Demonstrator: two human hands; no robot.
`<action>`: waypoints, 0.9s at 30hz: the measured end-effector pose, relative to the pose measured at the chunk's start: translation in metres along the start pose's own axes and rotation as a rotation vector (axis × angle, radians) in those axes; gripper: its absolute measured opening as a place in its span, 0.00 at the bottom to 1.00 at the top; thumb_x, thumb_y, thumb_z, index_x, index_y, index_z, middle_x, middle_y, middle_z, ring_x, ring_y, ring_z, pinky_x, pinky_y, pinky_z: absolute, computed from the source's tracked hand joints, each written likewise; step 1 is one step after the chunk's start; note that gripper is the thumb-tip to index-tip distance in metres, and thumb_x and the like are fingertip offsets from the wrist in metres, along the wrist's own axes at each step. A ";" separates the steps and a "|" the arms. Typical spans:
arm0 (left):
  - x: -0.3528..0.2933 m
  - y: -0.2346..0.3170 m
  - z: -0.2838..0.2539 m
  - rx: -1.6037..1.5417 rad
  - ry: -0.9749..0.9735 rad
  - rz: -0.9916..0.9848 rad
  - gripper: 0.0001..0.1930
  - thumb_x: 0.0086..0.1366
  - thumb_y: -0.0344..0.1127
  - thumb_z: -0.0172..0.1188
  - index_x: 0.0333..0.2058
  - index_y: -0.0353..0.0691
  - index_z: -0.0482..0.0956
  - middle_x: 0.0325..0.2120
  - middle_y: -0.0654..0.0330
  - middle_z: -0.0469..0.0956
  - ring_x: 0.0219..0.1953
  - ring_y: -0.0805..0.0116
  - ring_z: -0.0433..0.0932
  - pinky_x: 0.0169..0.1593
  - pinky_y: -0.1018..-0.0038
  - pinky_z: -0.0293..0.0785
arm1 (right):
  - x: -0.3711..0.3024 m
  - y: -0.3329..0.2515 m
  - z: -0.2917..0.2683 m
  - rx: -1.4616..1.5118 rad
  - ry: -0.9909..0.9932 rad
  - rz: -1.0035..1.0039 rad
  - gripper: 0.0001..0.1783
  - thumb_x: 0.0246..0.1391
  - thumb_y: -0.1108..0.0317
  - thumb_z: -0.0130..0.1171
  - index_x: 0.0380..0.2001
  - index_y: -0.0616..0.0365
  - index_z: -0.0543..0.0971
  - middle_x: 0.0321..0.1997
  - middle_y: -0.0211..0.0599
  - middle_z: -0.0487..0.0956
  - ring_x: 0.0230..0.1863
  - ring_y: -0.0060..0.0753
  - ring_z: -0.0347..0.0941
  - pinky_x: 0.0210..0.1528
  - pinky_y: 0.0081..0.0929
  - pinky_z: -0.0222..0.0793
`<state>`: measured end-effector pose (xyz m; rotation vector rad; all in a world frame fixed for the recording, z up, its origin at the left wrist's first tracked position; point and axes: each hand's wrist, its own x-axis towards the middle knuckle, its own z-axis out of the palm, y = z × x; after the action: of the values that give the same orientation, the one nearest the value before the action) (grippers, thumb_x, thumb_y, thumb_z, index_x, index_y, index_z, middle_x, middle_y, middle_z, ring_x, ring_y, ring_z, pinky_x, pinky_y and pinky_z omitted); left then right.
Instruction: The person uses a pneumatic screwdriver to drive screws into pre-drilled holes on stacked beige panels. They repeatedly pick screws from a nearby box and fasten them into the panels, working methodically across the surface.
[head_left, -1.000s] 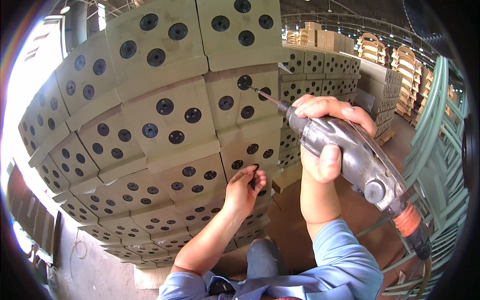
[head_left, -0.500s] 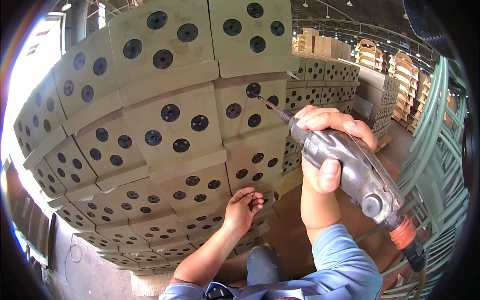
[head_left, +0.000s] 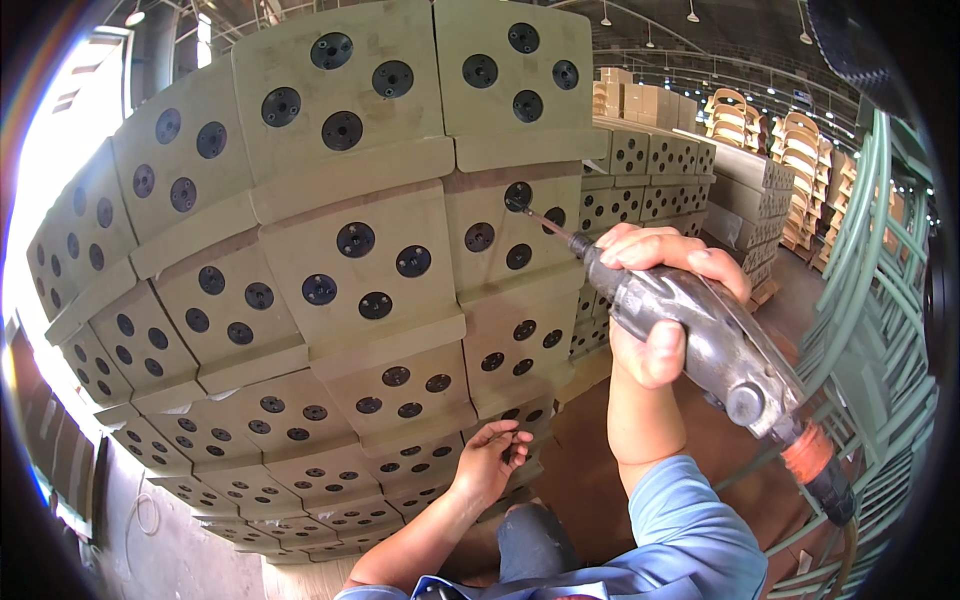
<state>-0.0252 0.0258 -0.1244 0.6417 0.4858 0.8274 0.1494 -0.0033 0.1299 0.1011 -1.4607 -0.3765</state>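
My right hand (head_left: 655,355) is wrapped round a worn grey pneumatic screwdriver (head_left: 690,320) with an orange collar (head_left: 806,455) at its tail. Its thin bit (head_left: 548,222) reaches left to a black round disc (head_left: 517,197), the uppermost of a group on the end of a beige panel (head_left: 480,203). Tip and disc appear to touch; a screw there is too small to make out. Lower down, my left hand (head_left: 487,462) hangs palm up before the stack, with its fingers curled. Something small and dark seems to lie among those fingertips, too small to name.
Stacked beige panels (head_left: 350,70) with black discs fill the left and middle. Green metal tubes (head_left: 880,240) crowd the right side. Tan chair frames (head_left: 800,165) and cardboard boxes (head_left: 655,103) stand farther back. A hose (head_left: 848,560) trails from the tool's tail.
The view has shifted slightly, so the stack sits a little farther right and lower. The bit stays at the same disc. My left hand appears slightly lower, its fingers still curled.
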 end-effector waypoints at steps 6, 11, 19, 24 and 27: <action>-0.004 -0.009 -0.005 -0.012 0.010 -0.025 0.09 0.74 0.24 0.46 0.49 0.34 0.73 0.40 0.50 0.80 0.37 0.64 0.77 0.41 0.72 0.75 | -0.004 0.005 0.005 0.005 0.009 0.025 0.31 0.57 0.53 0.66 0.54 0.57 0.63 0.36 0.49 0.80 0.37 0.44 0.79 0.46 0.48 0.79; -0.007 -0.018 -0.009 0.027 -0.002 -0.085 0.12 0.74 0.25 0.46 0.53 0.31 0.71 0.41 0.49 0.79 0.41 0.62 0.78 0.46 0.69 0.78 | 0.004 0.009 0.005 0.047 -0.047 -0.024 0.26 0.58 0.60 0.64 0.51 0.59 0.63 0.37 0.52 0.79 0.37 0.44 0.79 0.45 0.47 0.79; -0.012 -0.026 -0.017 0.065 0.013 -0.142 0.13 0.75 0.25 0.48 0.53 0.27 0.73 0.41 0.49 0.79 0.41 0.59 0.79 0.48 0.68 0.79 | 0.004 0.030 0.007 0.075 -0.082 -0.076 0.24 0.58 0.65 0.62 0.49 0.59 0.61 0.38 0.55 0.78 0.37 0.43 0.78 0.43 0.46 0.79; -0.011 -0.026 -0.019 0.069 0.068 -0.133 0.10 0.76 0.27 0.47 0.50 0.32 0.72 0.41 0.51 0.80 0.39 0.61 0.79 0.45 0.68 0.78 | 0.001 0.042 0.003 0.117 -0.052 -0.063 0.23 0.58 0.66 0.62 0.48 0.59 0.60 0.39 0.55 0.78 0.36 0.43 0.78 0.43 0.46 0.79; -0.011 -0.023 -0.021 0.033 0.074 -0.110 0.07 0.76 0.29 0.46 0.48 0.38 0.70 0.42 0.51 0.82 0.35 0.65 0.77 0.39 0.70 0.75 | -0.002 0.046 0.003 0.135 -0.052 -0.068 0.23 0.58 0.66 0.61 0.48 0.59 0.60 0.39 0.56 0.78 0.36 0.43 0.78 0.43 0.46 0.79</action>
<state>-0.0327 0.0120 -0.1533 0.6106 0.5978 0.7419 0.1548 0.0406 0.1421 0.2515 -1.5367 -0.3378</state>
